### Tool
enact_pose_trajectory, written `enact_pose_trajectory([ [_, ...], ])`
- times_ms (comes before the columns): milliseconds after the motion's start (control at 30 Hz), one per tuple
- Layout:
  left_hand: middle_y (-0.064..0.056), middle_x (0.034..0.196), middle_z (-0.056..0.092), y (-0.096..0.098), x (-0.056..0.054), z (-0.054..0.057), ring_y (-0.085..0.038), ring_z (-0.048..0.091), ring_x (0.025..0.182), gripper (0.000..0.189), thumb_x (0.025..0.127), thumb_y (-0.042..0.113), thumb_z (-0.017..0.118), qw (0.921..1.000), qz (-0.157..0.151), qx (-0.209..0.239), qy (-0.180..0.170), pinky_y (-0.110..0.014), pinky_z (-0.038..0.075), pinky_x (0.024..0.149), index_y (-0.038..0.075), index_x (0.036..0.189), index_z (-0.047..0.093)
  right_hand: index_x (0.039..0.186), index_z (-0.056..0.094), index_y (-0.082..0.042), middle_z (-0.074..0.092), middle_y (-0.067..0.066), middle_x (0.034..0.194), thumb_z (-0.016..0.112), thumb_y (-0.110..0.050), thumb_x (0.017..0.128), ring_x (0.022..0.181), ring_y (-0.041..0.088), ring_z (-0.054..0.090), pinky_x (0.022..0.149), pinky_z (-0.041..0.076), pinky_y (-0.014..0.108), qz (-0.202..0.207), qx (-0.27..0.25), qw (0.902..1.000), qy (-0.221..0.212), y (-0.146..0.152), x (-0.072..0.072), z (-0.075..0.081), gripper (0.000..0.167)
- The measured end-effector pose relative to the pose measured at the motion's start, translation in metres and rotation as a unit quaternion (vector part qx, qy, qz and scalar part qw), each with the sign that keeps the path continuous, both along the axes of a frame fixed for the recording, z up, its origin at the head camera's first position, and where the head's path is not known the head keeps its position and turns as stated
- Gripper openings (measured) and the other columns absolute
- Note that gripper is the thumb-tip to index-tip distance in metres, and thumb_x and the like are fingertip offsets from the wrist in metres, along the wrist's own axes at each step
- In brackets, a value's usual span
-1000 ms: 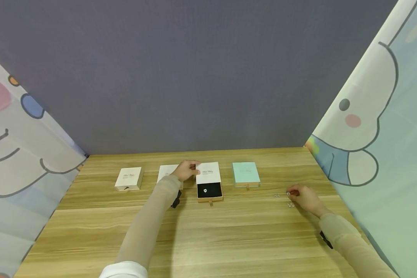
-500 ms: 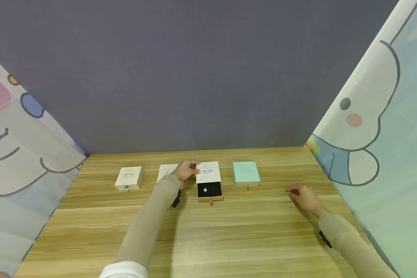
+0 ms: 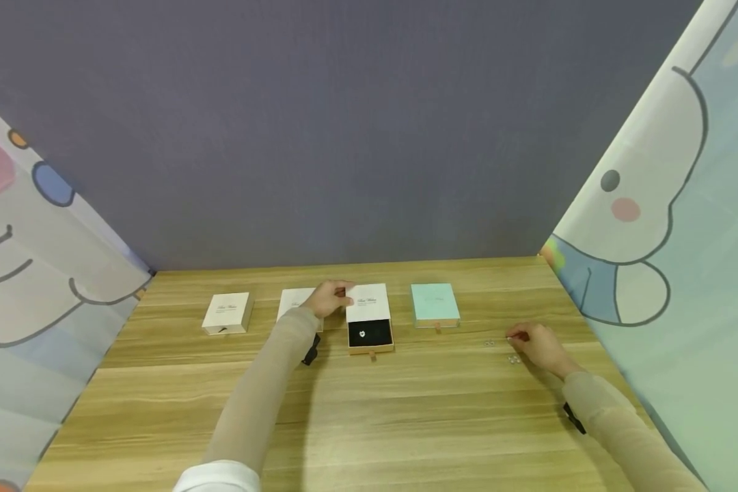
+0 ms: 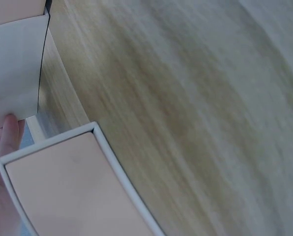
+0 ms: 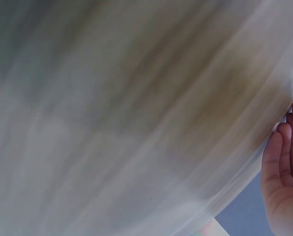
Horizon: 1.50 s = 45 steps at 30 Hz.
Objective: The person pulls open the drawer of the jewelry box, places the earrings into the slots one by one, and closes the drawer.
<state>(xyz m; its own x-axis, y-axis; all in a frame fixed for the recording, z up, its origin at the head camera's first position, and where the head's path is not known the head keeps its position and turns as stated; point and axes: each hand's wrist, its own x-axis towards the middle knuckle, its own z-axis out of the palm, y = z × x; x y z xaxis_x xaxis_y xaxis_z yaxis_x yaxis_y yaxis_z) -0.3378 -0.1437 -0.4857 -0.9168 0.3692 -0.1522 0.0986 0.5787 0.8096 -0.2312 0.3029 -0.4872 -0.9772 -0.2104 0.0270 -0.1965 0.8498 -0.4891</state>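
Note:
In the head view my left hand (image 3: pixel 327 298) holds the left side of a white jewellery box (image 3: pixel 367 305), thumb at its near side. The box's drawer is pulled partway out toward me, showing a black lining (image 3: pixel 379 333) with a small silvery heart-shaped piece (image 3: pixel 362 334) on it. The left wrist view shows fingers (image 4: pixel 10 130) against the box's white end. Far to the right, my right hand (image 3: pixel 540 348) pinches a tiny silvery jewellery piece (image 3: pixel 509 339) at the tabletop, mostly covered by the fingertips. Similar small pieces (image 3: pixel 514 359) lie beside that hand.
A closed mint-green box (image 3: pixel 435 304) stands right of the held one. Another white box (image 3: pixel 294 301) is partly hidden behind my left hand, and a cream box (image 3: pixel 228 313) stands farther left. More silvery pieces (image 3: pixel 490 344) lie left of my right hand. A grey panel (image 3: pixel 344 137) rises behind.
Both hands stay nearly in place. The silvery piece at my right fingertips shows less than a second ago. The head view has shifted slightly.

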Motion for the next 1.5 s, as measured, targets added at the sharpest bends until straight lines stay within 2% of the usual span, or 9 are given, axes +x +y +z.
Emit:
enact_pose_trajectory([
  [367,-0.015,0.136,0.047,0.000,-0.002,-0.004,-0.028,0.047,0.122,0.046,0.086,0.013,0.064,1.0000,0.003,-0.001,0.000,-0.038,0.042,0.102,0.005,0.130,0.052,0.090,0.069,-0.002,0.068,0.012,0.085,0.063,-0.002,0.083,0.075,0.024,0.063,0.064,0.054,0.035,-0.002,-0.008,1.0000,0.005,0.002,0.000,-0.002,0.010],
  [567,-0.015,0.136,0.047,0.000,-0.002,-0.003,-0.028,0.047,0.121,0.047,0.087,0.015,0.063,1.0000,-0.001,-0.007,0.004,-0.038,0.043,0.101,0.005,0.131,0.051,0.088,0.069,0.001,0.068,0.011,0.079,0.063,-0.002,0.082,0.071,0.023,0.063,0.060,0.053,0.032,-0.020,-0.002,0.9995,0.026,0.003,-0.001,0.005,0.009],
  [833,-0.016,0.134,0.049,-0.001,-0.001,0.000,-0.028,0.048,0.120,0.045,0.087,0.013,0.063,0.9999,-0.001,-0.011,0.009,-0.038,0.043,0.101,0.004,0.130,0.051,0.089,0.068,0.003,0.068,0.017,0.080,0.064,-0.002,0.082,0.072,0.031,0.064,0.062,0.054,0.042,-0.027,-0.002,0.9982,0.054,-0.005,0.001,0.017,0.010],
  [1233,-0.013,0.133,0.050,0.000,-0.003,-0.003,-0.026,0.049,0.119,0.045,0.087,0.015,0.063,0.9997,0.002,-0.019,0.011,-0.037,0.043,0.100,0.007,0.130,0.052,0.095,0.068,0.003,0.068,0.017,0.089,0.065,-0.006,0.084,0.078,0.029,0.065,0.067,0.055,0.040,-0.012,-0.026,0.9990,0.035,-0.037,0.006,0.026,0.015],
  [1500,-0.011,0.134,0.050,0.000,-0.005,-0.004,-0.025,0.048,0.120,0.046,0.087,0.017,0.063,0.9996,0.001,-0.028,0.007,-0.037,0.042,0.101,0.009,0.131,0.052,0.096,0.070,-0.001,0.068,0.011,0.092,0.065,-0.007,0.084,0.080,0.023,0.064,0.068,0.056,0.034,0.008,-0.054,0.9983,0.019,-0.066,0.008,0.037,0.015],
])
